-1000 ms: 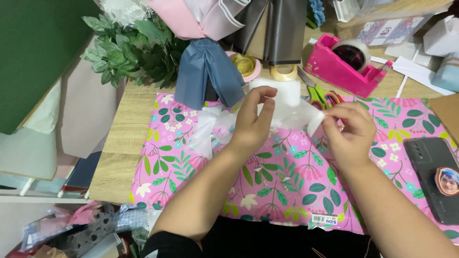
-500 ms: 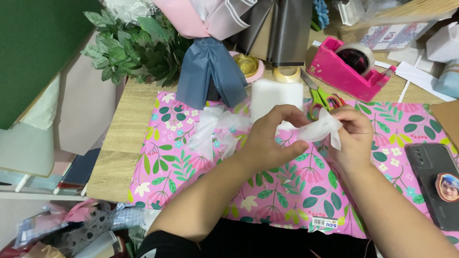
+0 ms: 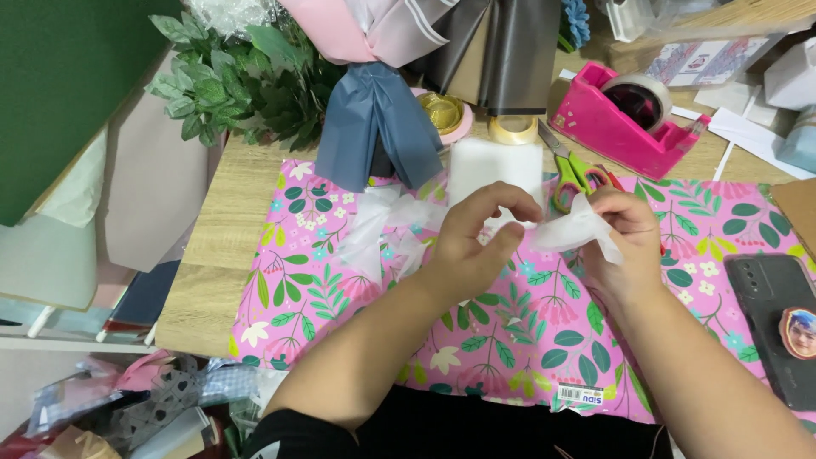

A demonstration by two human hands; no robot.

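My left hand [image 3: 476, 246] and my right hand [image 3: 625, 242] are raised a little above a pink cutting mat with a flower print [image 3: 501, 340]. Both pinch a piece of thin white translucent sheet [image 3: 574, 229] stretched between them; the right hand grips its crumpled end. More of the same clear sheet [image 3: 382, 225] lies bunched on the mat left of my left hand. A white block [image 3: 493, 166] stands behind my hands.
A pink tape dispenser [image 3: 637, 119], green-handled scissors [image 3: 574, 170], tape rolls [image 3: 512, 129], grey-blue wrapping paper [image 3: 374, 127] and green leaves [image 3: 229, 81] line the back of the wooden table [image 3: 212, 238]. A dark phone [image 3: 778, 319] lies at the right.
Both hands have lifted from the mat and pulled the white sheet up between them; the right hand has bunched its end tighter.
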